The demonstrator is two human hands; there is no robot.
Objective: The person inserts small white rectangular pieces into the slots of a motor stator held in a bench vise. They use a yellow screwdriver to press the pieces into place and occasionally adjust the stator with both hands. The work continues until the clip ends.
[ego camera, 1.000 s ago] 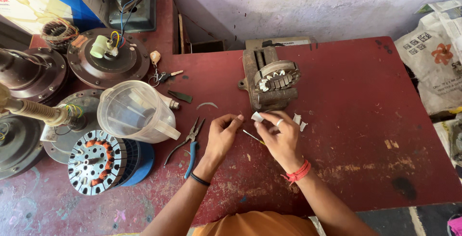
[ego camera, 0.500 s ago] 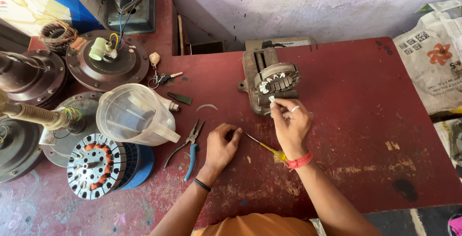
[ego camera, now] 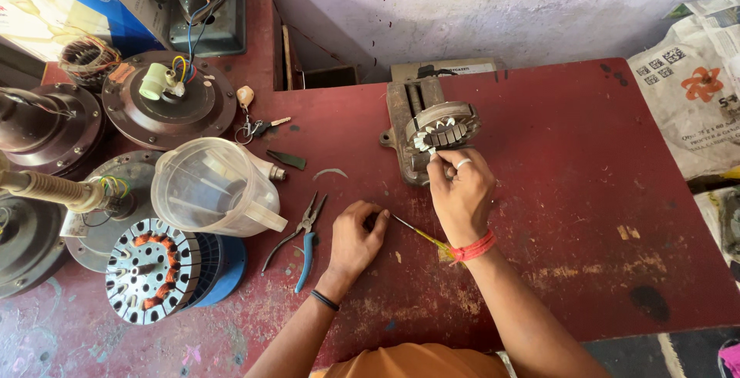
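Observation:
A small motor stator [ego camera: 445, 125] with white slot liners sits clamped in a grey metal vise [ego camera: 401, 116] on the red table [ego camera: 570, 193]. My right hand [ego camera: 461, 191], with a ring and a red wrist thread, pinches a small white paper strip [ego camera: 433, 151] against the stator's lower edge. My left hand [ego camera: 356, 238] rests on the table with fingers curled, its fingertips touching the metal tip of a yellow-handled screwdriver [ego camera: 422, 236] that lies under my right wrist.
Blue-handled pliers [ego camera: 305, 241] lie left of my left hand. Further left are a clear plastic jug [ego camera: 212, 185], a wound fan stator [ego camera: 153, 272], fan motor housings [ego camera: 169, 99] and keys [ego camera: 259, 124]. A white sack [ego camera: 694, 93] stands at the right.
My right hand has gone from in front of me up to the stator with the white strip. My left hand dropped to the table beside the screwdriver.

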